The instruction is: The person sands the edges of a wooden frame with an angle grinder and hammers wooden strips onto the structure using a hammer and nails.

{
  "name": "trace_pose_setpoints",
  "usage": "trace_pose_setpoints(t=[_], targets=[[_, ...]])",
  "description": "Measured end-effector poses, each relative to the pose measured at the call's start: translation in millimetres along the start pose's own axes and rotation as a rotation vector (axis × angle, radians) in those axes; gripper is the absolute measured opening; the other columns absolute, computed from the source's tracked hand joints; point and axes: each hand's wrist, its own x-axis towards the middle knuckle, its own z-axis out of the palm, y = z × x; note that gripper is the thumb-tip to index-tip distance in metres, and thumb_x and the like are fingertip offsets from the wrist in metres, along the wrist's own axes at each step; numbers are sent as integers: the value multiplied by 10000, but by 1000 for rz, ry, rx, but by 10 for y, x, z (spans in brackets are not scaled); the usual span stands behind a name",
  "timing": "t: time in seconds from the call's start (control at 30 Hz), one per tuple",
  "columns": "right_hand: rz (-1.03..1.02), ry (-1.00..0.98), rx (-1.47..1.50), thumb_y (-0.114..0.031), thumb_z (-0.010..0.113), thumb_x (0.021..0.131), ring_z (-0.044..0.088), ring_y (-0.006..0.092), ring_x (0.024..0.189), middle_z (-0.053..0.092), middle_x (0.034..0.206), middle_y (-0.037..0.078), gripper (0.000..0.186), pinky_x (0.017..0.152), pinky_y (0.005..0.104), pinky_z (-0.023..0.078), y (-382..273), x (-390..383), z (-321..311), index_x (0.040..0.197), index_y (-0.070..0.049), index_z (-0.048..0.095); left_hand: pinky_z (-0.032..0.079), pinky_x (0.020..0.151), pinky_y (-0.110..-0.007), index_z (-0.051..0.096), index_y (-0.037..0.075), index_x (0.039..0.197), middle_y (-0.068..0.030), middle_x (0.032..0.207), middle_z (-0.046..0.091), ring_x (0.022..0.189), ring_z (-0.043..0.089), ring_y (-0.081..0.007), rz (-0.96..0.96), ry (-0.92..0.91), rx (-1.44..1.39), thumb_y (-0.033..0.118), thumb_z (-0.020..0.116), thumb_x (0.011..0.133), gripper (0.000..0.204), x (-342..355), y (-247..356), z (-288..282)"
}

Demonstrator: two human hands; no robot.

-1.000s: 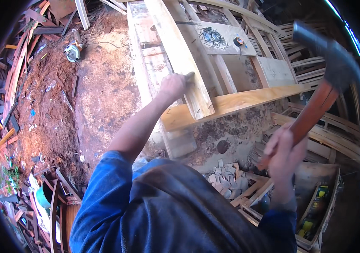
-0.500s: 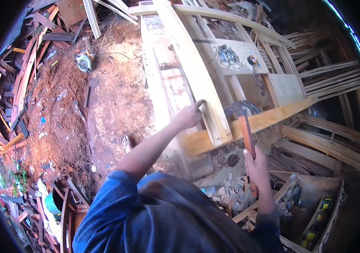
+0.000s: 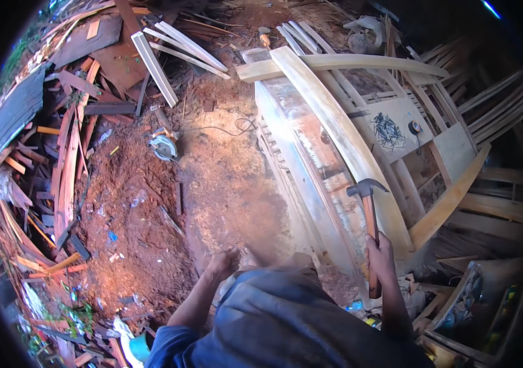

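Note:
My right hand (image 3: 381,256) is wrapped round the wooden handle of a claw hammer (image 3: 370,214), its dark metal head up. The hammer head overlaps a long pale curved board (image 3: 341,126) in view; I cannot tell if they touch. A second curved board (image 3: 347,61) crosses the far end, and a third, yellowish board (image 3: 454,199) meets the near end at an angle. These boards lie on a low wooden work table (image 3: 323,165). Low in front of my body, away from the boards, my left hand (image 3: 225,264) has its fingers curled; what they hold, if anything, is hidden.
A pile of nails (image 3: 388,132) and a small round black-and-orange object (image 3: 415,127) lie on a pale panel. A circular saw (image 3: 164,146) rests on the sawdust-covered ground with its cord. Scrap wood (image 3: 68,159) is heaped left. A wooden box (image 3: 458,297) stands at the lower right.
My left hand has left the curved board and drawn back to the left, near my body. The hammer stays in my right hand. The view has swung left, so everything appears shifted right.

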Motion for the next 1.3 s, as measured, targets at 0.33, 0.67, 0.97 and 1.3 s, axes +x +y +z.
trace_pose_setpoints(t=[0.33,0.67,0.97,1.3], targets=[[-18,-217,120,-237,553,1017,490,94,464,504,639,-3,211,422,278,419,-1102,1248,1503,906,-63,513,485,682,-346,550,-42,1222,-89,842,575,723,561,-223,151,289,284,152,481,1011,295,500,1162,-808],[-67,-197,364,-252,541,1039,482,86,474,498,648,-2,224,436,270,421,-2338,3087,2380,932,-59,500,290,436,-272,670,24,892,47,589,415,468,367,-71,553,26,871,397,513,1001,419,1892,4903,1151],[16,207,391,-186,527,1026,443,75,439,464,598,-8,169,418,258,383,-3188,3433,2355,920,-59,499,374,472,-306,688,11,1008,22,556,430,476,437,-108,523,-345,1216,361,472,1036,412,3324,6254,2181],[322,763,658,-218,552,1017,477,79,442,482,599,-19,192,393,259,383,-4032,3680,3234,902,-79,488,268,397,-264,531,154,770,65,509,332,397,321,-69,-118,-479,1106,376,514,1033,345,3637,6528,3137]])
